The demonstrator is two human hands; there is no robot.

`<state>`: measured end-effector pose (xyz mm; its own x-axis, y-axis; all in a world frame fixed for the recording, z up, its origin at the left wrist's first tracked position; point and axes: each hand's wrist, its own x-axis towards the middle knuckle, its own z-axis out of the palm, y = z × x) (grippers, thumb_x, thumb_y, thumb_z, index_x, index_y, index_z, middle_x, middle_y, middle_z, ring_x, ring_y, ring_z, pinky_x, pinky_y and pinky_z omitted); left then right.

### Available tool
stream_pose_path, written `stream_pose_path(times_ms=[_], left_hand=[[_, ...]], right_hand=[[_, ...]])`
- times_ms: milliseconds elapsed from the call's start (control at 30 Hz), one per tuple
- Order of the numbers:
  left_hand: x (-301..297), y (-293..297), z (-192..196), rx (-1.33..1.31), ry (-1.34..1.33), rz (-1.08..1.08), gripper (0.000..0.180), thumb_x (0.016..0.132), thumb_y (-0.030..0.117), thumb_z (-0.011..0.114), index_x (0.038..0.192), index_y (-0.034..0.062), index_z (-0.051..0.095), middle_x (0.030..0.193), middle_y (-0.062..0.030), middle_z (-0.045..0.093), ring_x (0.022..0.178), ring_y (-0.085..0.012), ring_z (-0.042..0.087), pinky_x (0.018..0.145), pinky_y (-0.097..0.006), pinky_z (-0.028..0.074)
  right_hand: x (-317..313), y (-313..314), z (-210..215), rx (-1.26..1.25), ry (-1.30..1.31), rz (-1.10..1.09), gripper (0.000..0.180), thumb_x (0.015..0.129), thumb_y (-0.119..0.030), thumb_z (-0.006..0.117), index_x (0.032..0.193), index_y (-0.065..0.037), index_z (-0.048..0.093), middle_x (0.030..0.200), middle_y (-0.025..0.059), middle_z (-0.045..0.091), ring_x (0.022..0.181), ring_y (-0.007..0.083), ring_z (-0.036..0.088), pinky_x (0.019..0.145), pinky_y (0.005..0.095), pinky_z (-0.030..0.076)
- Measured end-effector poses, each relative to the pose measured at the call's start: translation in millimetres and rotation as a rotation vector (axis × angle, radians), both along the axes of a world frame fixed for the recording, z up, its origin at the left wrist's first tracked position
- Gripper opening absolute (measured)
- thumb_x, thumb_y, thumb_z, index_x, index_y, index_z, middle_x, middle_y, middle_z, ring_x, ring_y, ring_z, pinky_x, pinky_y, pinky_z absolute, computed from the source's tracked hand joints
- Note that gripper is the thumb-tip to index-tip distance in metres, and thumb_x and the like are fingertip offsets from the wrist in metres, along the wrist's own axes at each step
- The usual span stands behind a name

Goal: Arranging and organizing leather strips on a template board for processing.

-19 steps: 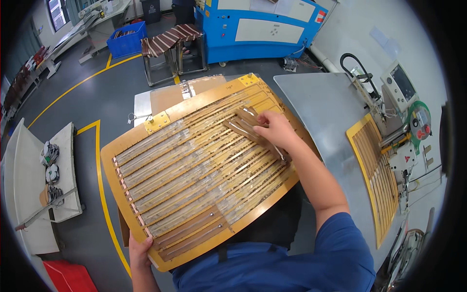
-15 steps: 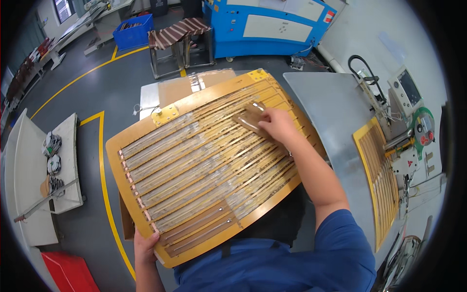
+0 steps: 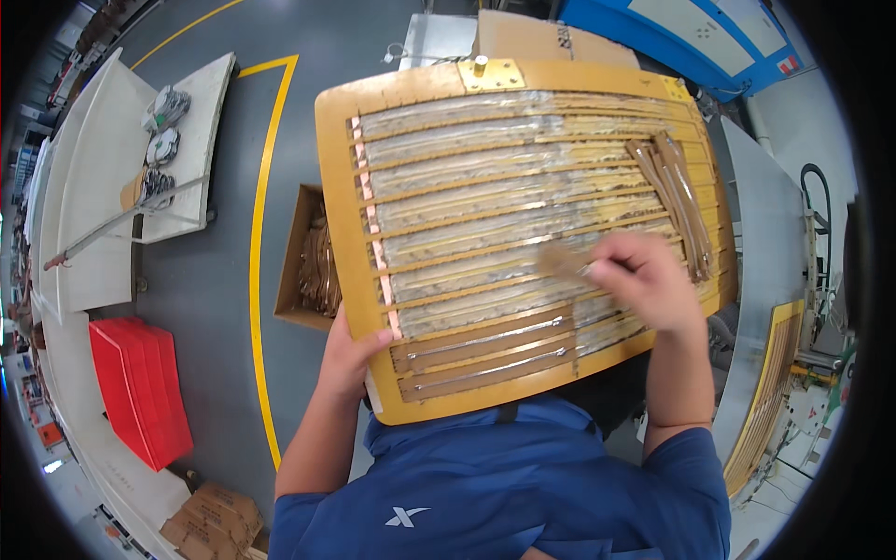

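A large yellow-brown slatted board (image 3: 425,93) with rows of clear-taped strips lies tilted against my body. My left hand (image 3: 350,355) grips its lower left edge, thumb on top. Over the board's lower right part, my right hand (image 3: 644,280) pinches a small brown strip (image 3: 560,259), which is blurred by motion. Several loose brown strips (image 3: 667,191) lie on the board's right side above that hand.
A cardboard box (image 3: 303,266) holding brown strips stands on the grey floor under the board's left edge. Red bins (image 3: 135,387) are at lower left, white tables (image 3: 103,177) at left. A grey bench (image 3: 765,271) with another slatted board (image 3: 770,392) is at right, a blue machine (image 3: 709,37) behind.
The view has swung down and left, so the board now fills the centre. My right hand moved from the board's upper right to its lower right with a brown strip.
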<state>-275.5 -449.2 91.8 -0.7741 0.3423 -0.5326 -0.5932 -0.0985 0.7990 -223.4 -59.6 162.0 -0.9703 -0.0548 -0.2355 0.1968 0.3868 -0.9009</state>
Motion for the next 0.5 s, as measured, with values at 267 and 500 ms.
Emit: stream_pose_path(times_ms=[267,500], left_hand=[[-19.9,8.2,4.3,0.056,0.112,0.067,0.078,0.090,0.019,0.072,0.156,-0.0009,0.034,0.146,-0.0167,0.054,0.132,-0.0267,0.059,0.113,-0.041,0.048],[-20.6,5.2,-0.4,0.019,0.176,-0.044,0.084,0.084,-0.003,0.074,0.155,0.0005,0.030,0.143,-0.0130,0.054,0.133,-0.0212,0.056,0.113,-0.039,0.046]], right_hand=[[-46.4,-139.5,-13.7,0.052,0.035,0.405,0.025,0.099,-0.026,0.069,0.090,-0.002,0.072,0.084,0.0197,0.072,0.080,0.0442,0.069,0.073,0.0515,0.055],[-49.3,-157.2,-23.0,0.265,-0.099,0.329,0.029,0.096,-0.026,0.071,0.084,0.000,0.074,0.078,0.0235,0.071,0.080,0.0442,0.071,0.077,0.0520,0.057]])
